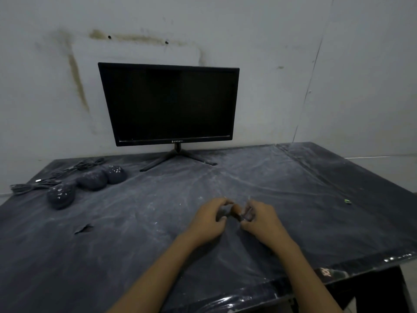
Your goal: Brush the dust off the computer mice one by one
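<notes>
A dusty, film-covered bench [135,245] meets a stained wall [270,53], with a dark monitor [169,105] at its back. Three mice [92,179] lie at its left rear. Mid-bench, the left hand [208,220] and right hand [261,219] pinch a small blurred object [235,210] together.

Bare forearms [158,274] lead to left hand [208,220] and right hand [261,220].
</notes>
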